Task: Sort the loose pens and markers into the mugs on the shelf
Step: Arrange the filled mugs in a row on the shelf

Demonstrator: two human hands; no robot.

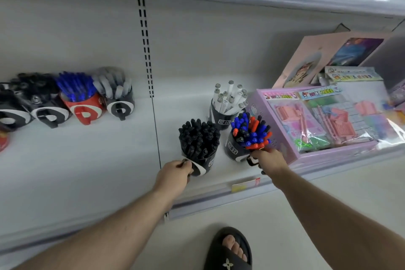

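Observation:
Three dark mugs stand on the white shelf (87, 160) near its front edge. The near-left mug (207, 164) is packed with black pens, and my left hand (176, 174) grips its handle. The mug of mixed pens (235, 148) holds blue, red and black ones; my right hand (268, 162) grips its black handle at the lower right. Behind both stands a third mug (221, 114) filled with white markers.
A row of several tilted mugs (85, 112) with black, blue and grey pens stands at the shelf's left. A pink box of stationery sets (317, 125) fills the right side. The shelf's front rail carries a yellow price tag (241, 186). My sandalled foot (230, 250) shows on the floor below.

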